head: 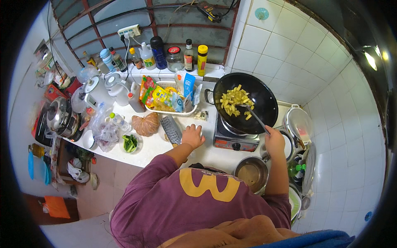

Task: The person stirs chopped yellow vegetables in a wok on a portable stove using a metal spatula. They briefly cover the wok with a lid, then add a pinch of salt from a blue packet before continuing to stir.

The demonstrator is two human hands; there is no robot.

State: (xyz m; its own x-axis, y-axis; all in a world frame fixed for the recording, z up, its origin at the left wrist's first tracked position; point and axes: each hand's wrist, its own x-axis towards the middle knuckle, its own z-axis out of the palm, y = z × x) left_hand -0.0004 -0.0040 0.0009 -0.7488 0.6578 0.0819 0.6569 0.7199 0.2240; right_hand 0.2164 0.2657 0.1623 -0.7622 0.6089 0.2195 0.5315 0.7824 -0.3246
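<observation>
My right hand (pixel 274 141) grips the handle of a metal spatula (pixel 258 118), whose blade lies among pale yellow-green chopped vegetable pieces (pixel 236 98) in a black wok (pixel 266 108). The wok sits tilted over a portable gas stove (pixel 236 144). My left hand (pixel 193 136) rests at the countertop, just right of a cleaver (pixel 171 128) with a dark, patterned blade; whether something small lies under the palm is hidden. Left of the cleaver are a ribbed brown pumpkin-like squash (pixel 145 124) and a bowl of green cut vegetables (pixel 129 143).
A white basket (pixel 170 112) of seasoning packets stands behind the cleaver, below a ledge of bottles and jars (pixel 175 60). A metal pot (pixel 251 173) is near my right forearm. Pots and lids (pixel 298 124) crowd the right side; kettles (pixel 117 88) and plastic bags (pixel 105 133) fill the left.
</observation>
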